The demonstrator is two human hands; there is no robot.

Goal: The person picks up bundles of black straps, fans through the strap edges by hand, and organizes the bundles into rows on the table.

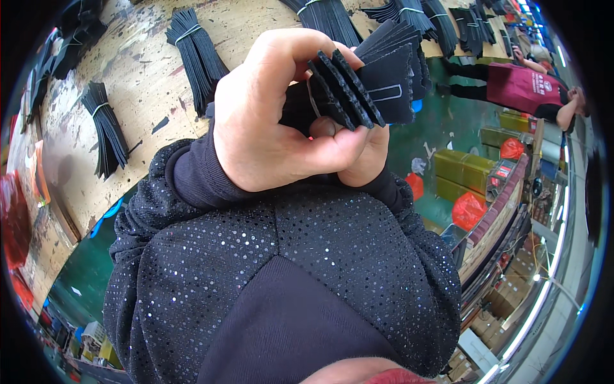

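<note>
A fanned bundle of black cut pieces (387,80) with rough, frayed edges is up in front of my chest. My left hand (246,121) curls round its near side, thumb and fingers closed on several pieces. Behind it is my right hand (368,160), mostly covered by the left hand and the pieces; its fingers are hidden, so its grip does not show. One piece carries a pale outlined rectangle. A thin light band shows near the left fingers, but I cannot make out how it runs round the pieces.
Tied black bundles (195,61) lie on the stained wooden table (153,77), with another bundle (105,131) at the left. Off to the right, a person in a dark red apron (524,86) stands near yellow-green boxes (460,173) and red plastic bags (469,211).
</note>
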